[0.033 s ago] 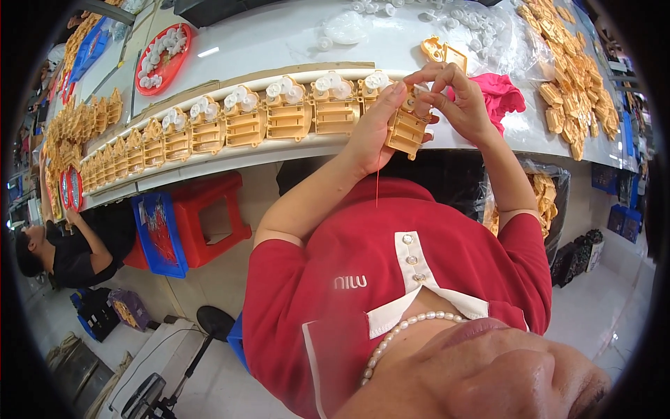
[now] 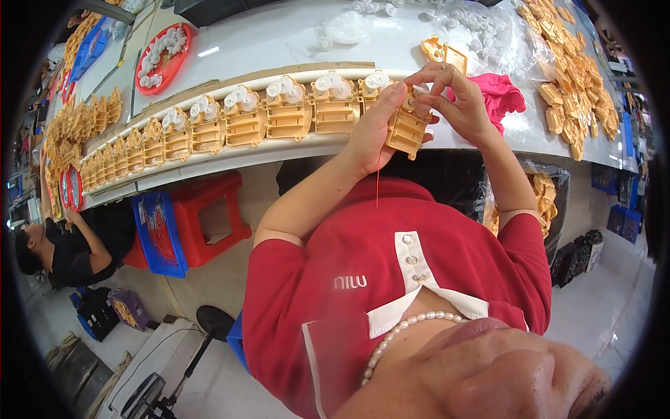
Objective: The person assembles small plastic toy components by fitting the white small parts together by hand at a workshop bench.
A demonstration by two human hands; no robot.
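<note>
My left hand is closed around a tan plastic housing, held tilted just over the table's near edge. Thumb and fingers of my right hand are pinched together at the housing's upper end; a small whitish bit shows there, too covered to name. A thin red wire hangs down below my left hand. Left of my hands runs a long curved row of similar tan housings; the nearer ones carry white gears at their tops.
Past my hands lie a pink cloth, a loose tan part and bagged white parts. A heap of tan housings is at right. A red tray holds white pieces. A red stool and a person are at left.
</note>
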